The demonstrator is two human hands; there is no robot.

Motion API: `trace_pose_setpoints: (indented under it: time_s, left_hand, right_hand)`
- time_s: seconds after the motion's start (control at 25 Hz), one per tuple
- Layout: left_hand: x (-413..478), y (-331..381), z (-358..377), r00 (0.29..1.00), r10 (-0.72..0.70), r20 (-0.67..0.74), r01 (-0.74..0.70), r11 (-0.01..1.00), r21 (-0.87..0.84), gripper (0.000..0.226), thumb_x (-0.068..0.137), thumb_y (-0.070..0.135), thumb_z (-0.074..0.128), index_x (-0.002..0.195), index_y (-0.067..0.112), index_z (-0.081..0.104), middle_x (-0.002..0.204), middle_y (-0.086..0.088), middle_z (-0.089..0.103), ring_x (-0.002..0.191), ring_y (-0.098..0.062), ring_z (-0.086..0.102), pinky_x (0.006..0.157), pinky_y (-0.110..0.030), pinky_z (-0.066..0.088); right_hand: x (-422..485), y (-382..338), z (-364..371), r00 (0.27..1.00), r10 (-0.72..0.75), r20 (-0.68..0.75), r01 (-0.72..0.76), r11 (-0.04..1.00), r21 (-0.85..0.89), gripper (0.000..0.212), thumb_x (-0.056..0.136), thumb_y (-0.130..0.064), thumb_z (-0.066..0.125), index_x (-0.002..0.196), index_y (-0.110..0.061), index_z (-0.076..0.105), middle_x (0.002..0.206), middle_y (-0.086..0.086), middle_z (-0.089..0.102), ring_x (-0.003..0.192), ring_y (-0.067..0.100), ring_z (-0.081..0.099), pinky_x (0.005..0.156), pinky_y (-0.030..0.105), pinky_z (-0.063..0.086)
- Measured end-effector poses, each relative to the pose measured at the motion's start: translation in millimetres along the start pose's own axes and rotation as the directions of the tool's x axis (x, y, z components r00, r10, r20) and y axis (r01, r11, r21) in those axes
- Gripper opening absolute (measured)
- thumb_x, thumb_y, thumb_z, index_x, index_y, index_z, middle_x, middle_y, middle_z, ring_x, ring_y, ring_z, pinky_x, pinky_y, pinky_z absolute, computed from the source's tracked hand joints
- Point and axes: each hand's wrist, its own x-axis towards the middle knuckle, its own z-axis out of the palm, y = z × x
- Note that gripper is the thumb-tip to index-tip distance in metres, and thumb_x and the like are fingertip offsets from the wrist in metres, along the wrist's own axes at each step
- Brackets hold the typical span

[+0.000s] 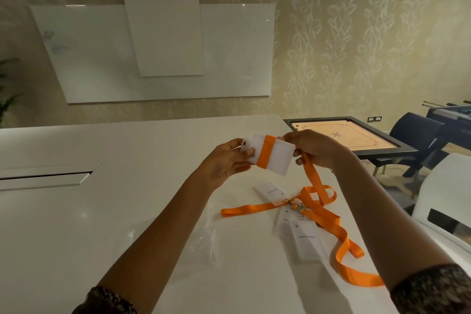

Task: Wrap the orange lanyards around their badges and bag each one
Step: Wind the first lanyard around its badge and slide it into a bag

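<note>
Head view: badge [276, 159] gripped between left hand [224, 160] and right hand [314, 150].

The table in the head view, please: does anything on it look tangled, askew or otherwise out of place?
Yes: the loose orange lanyards lie crossed and tangled over the spare badges right of centre, one strap trailing toward the right edge of the table. Nothing looks damaged or spilled.

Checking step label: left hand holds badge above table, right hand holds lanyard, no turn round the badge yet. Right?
No: head view shows the lanyard already wound round the middle of the badge. Rest holds: left hand holds the badge above the table, right hand holds the lanyard.
</note>
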Motion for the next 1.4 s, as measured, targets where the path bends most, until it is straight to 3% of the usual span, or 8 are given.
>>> trace_pose_setpoints:
  time_s: [0.16, 0.32, 0.56, 0.8, 1.0, 1.12, 1.24, 1.4]
  left_hand:
    - [1, 8, 6, 1.0, 0.008, -0.028, -0.01, 0.997, -0.074, 0.027, 0.09, 0.012, 0.063, 0.116, 0.012, 0.058, 0.104, -0.006, 0.071, 0.095, -0.02, 0.068, 0.093, -0.034, 0.051]
    - [4, 17, 13, 0.99, 0.014, -0.142, -0.028, 0.995, -0.099, 0.032, 0.09, 0.011, 0.064, 0.12, 0.012, 0.055, 0.11, -0.007, 0.066, 0.1, -0.023, 0.066, 0.099, -0.038, 0.048]
    - [11, 19, 18, 0.958, 0.006, -0.286, -0.042, 0.992, -0.121, 0.032, 0.091, 0.016, 0.065, 0.12, 0.013, 0.052, 0.124, -0.013, 0.062, 0.113, -0.028, 0.062, 0.096, -0.038, 0.047]
    - [21, 16, 11, 0.901, 0.01, -0.433, -0.061, 0.993, -0.102, 0.026, 0.09, 0.017, 0.066, 0.114, 0.015, 0.054, 0.124, -0.014, 0.063, 0.11, -0.027, 0.063, 0.089, -0.035, 0.051]
    - [25, 7, 2, 0.78, 0.106, -0.617, -0.093, 0.994, 0.053, 0.039, 0.09, 0.017, 0.067, 0.126, 0.01, 0.055, 0.12, -0.011, 0.062, 0.099, -0.022, 0.062, 0.084, -0.031, 0.054]
    - [27, -2, -6, 0.699, 0.199, -0.687, -0.048, 0.971, 0.233, 0.041, 0.088, 0.023, 0.069, 0.125, 0.01, 0.057, 0.122, -0.011, 0.064, 0.101, -0.026, 0.065, 0.091, -0.041, 0.056]
    - [25, -9, -9, 0.669, 0.312, -0.675, -0.02, 0.915, 0.403, 0.04, 0.086, 0.026, 0.071, 0.12, 0.009, 0.06, 0.118, -0.011, 0.067, 0.1, -0.029, 0.066, 0.088, -0.046, 0.057]
    - [23, -12, -14, 0.745, 0.387, -0.543, -0.043, 0.841, 0.54, 0.035, 0.086, 0.024, 0.071, 0.116, 0.008, 0.061, 0.111, -0.009, 0.067, 0.097, -0.027, 0.066, 0.083, -0.045, 0.058]
  right_hand:
    - [-4, 20, 17, 0.992, -0.021, 0.128, -0.008, 0.973, 0.229, 0.014, 0.098, -0.011, 0.047, 0.099, -0.01, 0.061, 0.087, 0.01, 0.059, 0.076, 0.018, 0.056, 0.072, 0.035, 0.049]
    - [-1, 31, 31, 0.987, -0.124, 0.106, 0.084, 0.943, 0.321, 0.019, 0.098, -0.011, 0.05, 0.115, -0.012, 0.059, 0.095, 0.012, 0.067, 0.094, 0.024, 0.064, 0.097, 0.047, 0.046]
    - [2, 27, 56, 0.991, -0.131, 0.03, 0.106, 0.899, 0.426, 0.025, 0.102, -0.027, 0.041, 0.114, -0.018, 0.061, 0.111, 0.009, 0.07, 0.102, 0.024, 0.068, 0.091, 0.041, 0.052]
    - [-3, 22, 67, 0.981, -0.18, -0.065, 0.187, 0.974, 0.13, 0.018, 0.095, -0.016, 0.056, 0.105, -0.008, 0.068, 0.096, 0.01, 0.073, 0.092, 0.024, 0.07, 0.095, 0.043, 0.052]
    - [-9, -2, 68, 0.996, 0.037, -0.078, -0.044, 0.995, -0.092, 0.02, 0.088, -0.012, 0.068, 0.104, -0.002, 0.067, 0.085, 0.008, 0.074, 0.077, 0.019, 0.072, 0.086, 0.035, 0.057]
    - [-14, -17, 65, 0.993, 0.02, -0.119, -0.055, 0.953, -0.298, 0.031, 0.082, -0.012, 0.074, 0.109, -0.005, 0.062, 0.093, 0.012, 0.069, 0.078, 0.02, 0.068, 0.079, 0.035, 0.059]
    - [-15, -32, 60, 0.985, -0.11, -0.134, 0.018, 0.835, -0.55, 0.038, 0.079, -0.01, 0.077, 0.113, -0.013, 0.062, 0.102, 0.006, 0.059, 0.075, 0.017, 0.059, 0.058, 0.024, 0.05]
    - [-11, -55, 50, 0.945, -0.283, -0.164, 0.095, 0.718, -0.69, 0.012, 0.086, -0.015, 0.068, 0.097, -0.016, 0.073, 0.086, 0.0, 0.062, 0.065, 0.012, 0.053, 0.056, 0.02, 0.038]
